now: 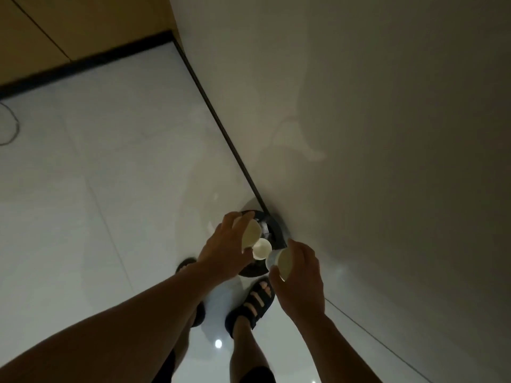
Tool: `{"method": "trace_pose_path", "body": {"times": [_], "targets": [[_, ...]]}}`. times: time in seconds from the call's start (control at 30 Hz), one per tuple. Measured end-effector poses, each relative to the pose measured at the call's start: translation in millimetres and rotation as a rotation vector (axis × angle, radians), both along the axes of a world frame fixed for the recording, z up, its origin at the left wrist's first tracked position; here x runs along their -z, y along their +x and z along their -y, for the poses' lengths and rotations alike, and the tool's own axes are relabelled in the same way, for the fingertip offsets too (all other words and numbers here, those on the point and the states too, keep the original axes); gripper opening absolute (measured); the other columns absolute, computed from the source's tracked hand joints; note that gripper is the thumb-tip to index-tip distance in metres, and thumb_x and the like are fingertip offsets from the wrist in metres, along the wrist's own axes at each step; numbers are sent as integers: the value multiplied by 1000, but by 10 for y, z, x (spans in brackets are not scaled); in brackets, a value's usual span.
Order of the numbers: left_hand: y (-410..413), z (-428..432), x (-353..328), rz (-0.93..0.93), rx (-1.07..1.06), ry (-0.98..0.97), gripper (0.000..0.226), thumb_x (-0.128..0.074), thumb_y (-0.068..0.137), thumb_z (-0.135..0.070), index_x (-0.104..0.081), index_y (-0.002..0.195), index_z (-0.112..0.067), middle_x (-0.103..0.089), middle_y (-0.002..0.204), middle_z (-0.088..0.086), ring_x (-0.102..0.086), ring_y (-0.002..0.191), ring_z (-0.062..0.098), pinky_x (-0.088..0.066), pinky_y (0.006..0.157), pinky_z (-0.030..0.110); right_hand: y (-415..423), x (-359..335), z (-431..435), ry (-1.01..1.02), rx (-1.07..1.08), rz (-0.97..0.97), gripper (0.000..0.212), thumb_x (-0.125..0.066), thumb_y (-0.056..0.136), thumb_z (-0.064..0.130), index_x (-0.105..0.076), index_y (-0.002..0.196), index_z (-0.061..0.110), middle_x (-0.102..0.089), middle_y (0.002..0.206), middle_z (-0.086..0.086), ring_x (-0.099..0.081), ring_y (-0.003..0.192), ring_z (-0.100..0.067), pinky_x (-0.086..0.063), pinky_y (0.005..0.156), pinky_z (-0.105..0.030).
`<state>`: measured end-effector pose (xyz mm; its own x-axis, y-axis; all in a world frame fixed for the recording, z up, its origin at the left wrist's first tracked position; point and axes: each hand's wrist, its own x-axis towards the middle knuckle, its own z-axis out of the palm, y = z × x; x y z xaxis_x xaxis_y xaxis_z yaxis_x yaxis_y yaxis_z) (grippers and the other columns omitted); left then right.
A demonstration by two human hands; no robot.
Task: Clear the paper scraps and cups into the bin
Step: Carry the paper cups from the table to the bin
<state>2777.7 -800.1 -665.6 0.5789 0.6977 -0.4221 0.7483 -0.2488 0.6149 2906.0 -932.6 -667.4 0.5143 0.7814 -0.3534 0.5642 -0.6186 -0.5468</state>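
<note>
White paper cups fill both hands above a round black bin point(272, 230) standing on the glossy pale floor point(110, 175), tight against the wall's dark baseboard. Left hand point(221, 252) grips one tilted cup point(250, 234); right hand point(300, 275) curls around another point(279, 261). A third small white cup point(261, 248) sits between them over the bin's opening. Dark strapped sandals point(254, 302) stand just beside the bin.

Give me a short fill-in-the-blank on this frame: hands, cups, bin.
1. The left hand holds a paper ____ above the bin.
2. The bin stands on the floor against the ____.
3. The right hand holds a cup tipped toward the ____.
4. A third cup shows ____ the two hands.

Missing words: cup; wall; bin; between
</note>
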Motion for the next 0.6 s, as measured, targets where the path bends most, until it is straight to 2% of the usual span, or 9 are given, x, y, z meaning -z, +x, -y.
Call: {"method": "trace_pose_path", "body": {"times": [0.13,0.23,0.3,0.47,0.53,0.6], "targets": [[93,-124,984,-15,-39,-43,84,-75,78,-20,-28,147,-27,-30,144,0,-43,126,24,-49,96,38,-20,970,-193,-10,41,-23,66,-71,81,25,-42,140,17,-47,134,-3,-48,121,-18,-53,89,-33],[139,-163,1665,-9,-23,-34,83,-75,78,-23,-29,147,-25,-31,144,2,-42,126,23,-44,95,31,-20,1648,-241,-16,41,-29,67,-72,81,23,-43,141,17,-47,136,-4,-48,122,-20,-54,89,-35],[173,-188,2056,-19,27,-10,82,-74,79,-24,-29,148,-23,-32,144,4,-41,127,25,-40,95,28,-20,2041,-238,-25,29,-21,67,-73,80,23,-44,140,16,-47,136,-5,-49,121,-22,-54,89,-36],[138,-171,2661,-130,233,87,82,-71,79,-26,-27,149,-23,-34,144,4,-32,133,26,-32,107,38,-122,2659,-192,-51,13,44,68,-78,77,21,-46,137,12,-52,132,-13,-55,117,-30,-55,89,-43],[84,-143,2779,-161,314,167,82,-70,77,-31,-30,149,-23,-32,149,6,-25,140,30,-26,112,43,-163,2808,-154,-39,-30,127,69,-80,76,22,-46,135,10,-56,130,-16,-57,115,-34,-56,86,-49],[20,-101,2876,-211,393,215,90,-67,76,-45,-23,152,-24,-13,159,9,-4,147,34,-14,117,49,-203,2912,-110,-57,-52,183,74,-77,80,33,-44,141,9,-51,139,-16,-51,126,-34,-49,98,-52]]}}
